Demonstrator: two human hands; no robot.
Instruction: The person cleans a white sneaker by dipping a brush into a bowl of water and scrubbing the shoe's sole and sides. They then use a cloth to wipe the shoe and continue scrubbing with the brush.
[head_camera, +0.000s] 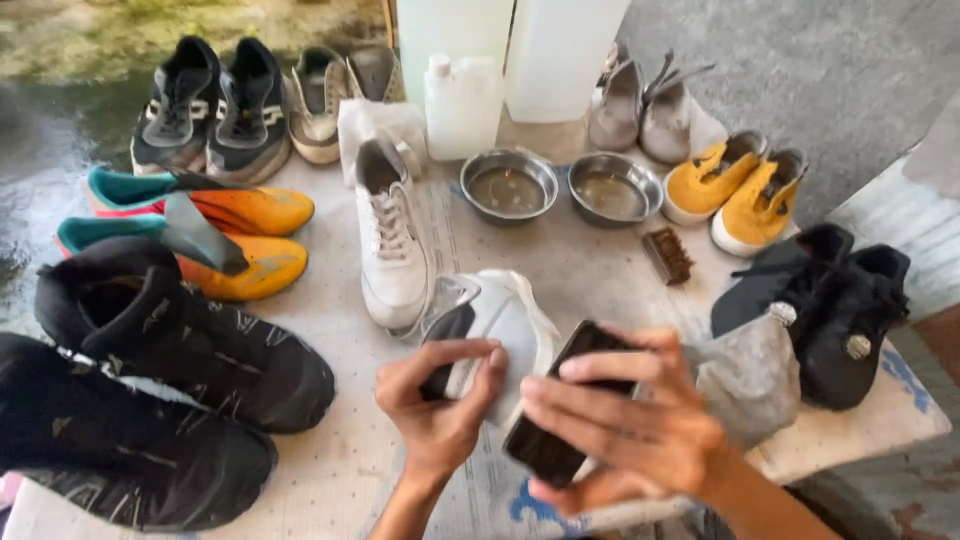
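My left hand (440, 405) grips the near end of a white sneaker (500, 325), fingers curled over its edge and thumb across the top; the shoe lies on the table (340, 470) just in front of me, tilted, with a dark panel showing at its side. My right hand (625, 425) is wrapped around a dark rectangular brush (560, 400), fingers spread along its back, held against the sneaker's near right side. Both hands are closed on what they hold.

Its mate, a second white lace-up sneaker (392, 240), lies just beyond, laces up, toe pointing toward me.

Left of the hands: two large black trainers (180, 380), side by side, the nearer one at the table edge. Beyond them, a pair of orange football boots with teal collars (235, 235). At the far left corner, a black-and-white pair (215, 105), and beside it a beige pair (335, 95).

Centre far: two round steel bowls (560, 187) holding murky liquid, touching or nearly so. Behind them a white plastic jug (462, 105) and taller white containers (510, 45).

Right side: a grey pair (650, 110) at the far edge, a yellow pair with white soles (735, 190), a small brown scrub brush (667, 255) lying between the bowls and my right hand. A black pair of high shoes (835, 305) is at the right edge, with a grey crumpled cloth (750, 375) just beside my right hand.
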